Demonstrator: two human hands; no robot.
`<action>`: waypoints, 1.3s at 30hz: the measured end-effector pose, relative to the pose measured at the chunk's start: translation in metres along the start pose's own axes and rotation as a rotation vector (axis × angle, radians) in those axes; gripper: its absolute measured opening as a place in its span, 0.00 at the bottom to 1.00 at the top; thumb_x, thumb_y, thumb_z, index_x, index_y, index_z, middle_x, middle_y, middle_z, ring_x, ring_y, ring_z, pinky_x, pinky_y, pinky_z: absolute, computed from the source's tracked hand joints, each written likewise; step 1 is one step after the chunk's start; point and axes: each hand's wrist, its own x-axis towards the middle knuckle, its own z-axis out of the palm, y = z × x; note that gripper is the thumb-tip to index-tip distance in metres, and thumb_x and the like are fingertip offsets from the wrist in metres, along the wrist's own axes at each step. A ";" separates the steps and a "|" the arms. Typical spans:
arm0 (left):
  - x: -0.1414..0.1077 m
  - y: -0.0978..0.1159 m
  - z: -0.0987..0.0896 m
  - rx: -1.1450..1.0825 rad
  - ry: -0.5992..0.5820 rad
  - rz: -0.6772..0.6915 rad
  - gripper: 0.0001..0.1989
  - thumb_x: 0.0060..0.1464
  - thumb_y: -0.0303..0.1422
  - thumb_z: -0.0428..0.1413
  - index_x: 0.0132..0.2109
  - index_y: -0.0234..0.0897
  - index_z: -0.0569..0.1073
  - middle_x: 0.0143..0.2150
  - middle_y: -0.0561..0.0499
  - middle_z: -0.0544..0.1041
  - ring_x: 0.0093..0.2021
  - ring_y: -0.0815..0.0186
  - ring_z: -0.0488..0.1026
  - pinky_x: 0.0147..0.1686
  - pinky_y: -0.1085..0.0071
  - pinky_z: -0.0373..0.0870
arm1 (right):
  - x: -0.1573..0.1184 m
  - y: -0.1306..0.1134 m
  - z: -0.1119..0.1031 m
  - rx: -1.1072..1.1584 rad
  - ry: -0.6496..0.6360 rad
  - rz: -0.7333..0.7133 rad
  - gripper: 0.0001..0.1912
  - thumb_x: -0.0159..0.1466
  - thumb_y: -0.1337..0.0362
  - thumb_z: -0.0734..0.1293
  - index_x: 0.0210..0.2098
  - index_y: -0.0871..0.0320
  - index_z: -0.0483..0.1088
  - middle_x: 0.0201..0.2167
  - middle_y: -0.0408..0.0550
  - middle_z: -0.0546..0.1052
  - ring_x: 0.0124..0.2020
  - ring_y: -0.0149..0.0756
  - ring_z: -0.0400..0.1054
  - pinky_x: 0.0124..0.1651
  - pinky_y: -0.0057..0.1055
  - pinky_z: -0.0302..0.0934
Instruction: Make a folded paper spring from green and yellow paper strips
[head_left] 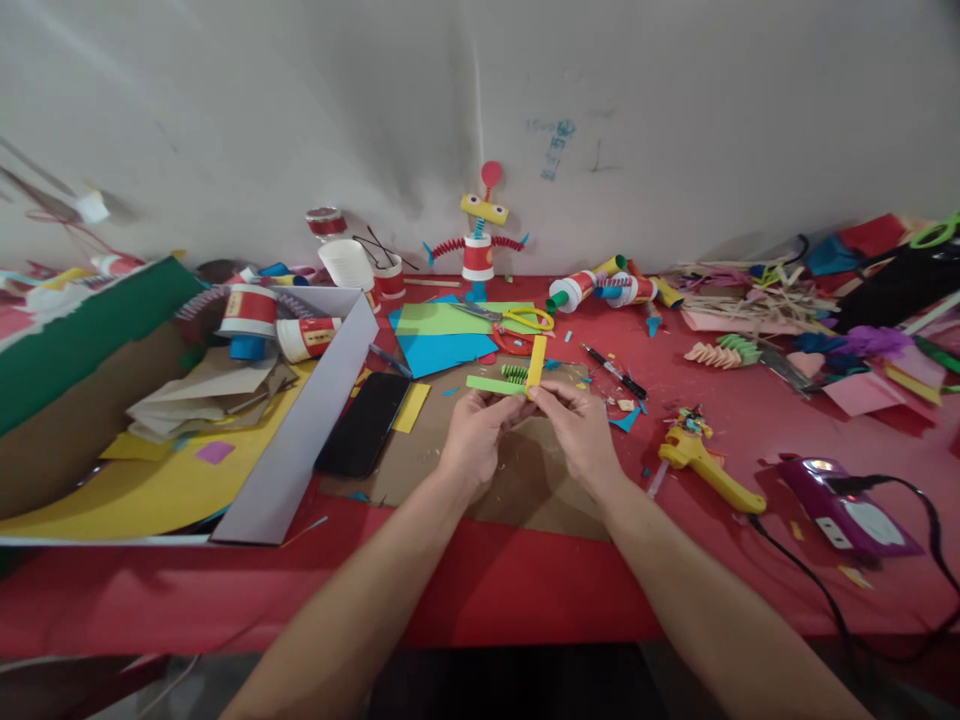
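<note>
Over a piece of brown cardboard [420, 460], both hands meet at two paper strips set at a right angle. My left hand [480, 435] is closed, pinching the green paper strip [491, 385], which points left. My right hand [577, 430] pinches the yellow paper strip [538, 360], which stands up and away from me. The strips meet between the fingertips, where the overlap is partly hidden. Just behind them lies a folded green paper spring [515, 374].
A black phone [364, 425] and an open box [292, 430] are on the left. Yellow-handled scissors [525, 318] lie on coloured sheets behind. A yellow glue gun [709, 470], corded, and a purple power box [847, 510] sit right. A paper-cup robot figure [478, 258] stands by the wall.
</note>
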 end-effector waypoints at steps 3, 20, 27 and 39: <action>0.000 -0.002 0.001 0.004 0.032 0.007 0.06 0.39 0.27 0.62 0.29 0.30 0.75 0.28 0.46 0.78 0.32 0.63 0.76 0.45 0.63 0.68 | 0.001 0.003 0.000 -0.009 0.011 0.017 0.13 0.54 0.55 0.67 0.33 0.56 0.75 0.30 0.45 0.77 0.32 0.35 0.69 0.38 0.33 0.63; 0.004 -0.005 -0.004 -0.072 0.054 -0.022 0.06 0.40 0.26 0.61 0.30 0.34 0.73 0.30 0.50 0.77 0.34 0.67 0.75 0.44 0.65 0.70 | 0.006 -0.007 -0.002 0.188 -0.078 0.131 0.08 0.51 0.60 0.69 0.28 0.57 0.74 0.23 0.42 0.75 0.25 0.30 0.68 0.38 0.34 0.64; 0.003 -0.002 -0.005 -0.023 0.022 -0.061 0.08 0.38 0.27 0.63 0.28 0.35 0.71 0.28 0.54 0.74 0.31 0.72 0.73 0.44 0.68 0.69 | 0.006 -0.006 -0.003 0.127 -0.081 0.107 0.10 0.50 0.57 0.69 0.29 0.57 0.75 0.27 0.44 0.76 0.28 0.32 0.68 0.38 0.33 0.64; 0.008 -0.002 -0.005 -0.031 0.066 -0.057 0.09 0.37 0.26 0.64 0.29 0.34 0.71 0.27 0.54 0.75 0.29 0.72 0.73 0.41 0.69 0.70 | 0.002 -0.007 -0.005 -0.183 -0.094 -0.123 0.10 0.56 0.61 0.65 0.36 0.52 0.76 0.36 0.44 0.78 0.39 0.38 0.70 0.43 0.35 0.62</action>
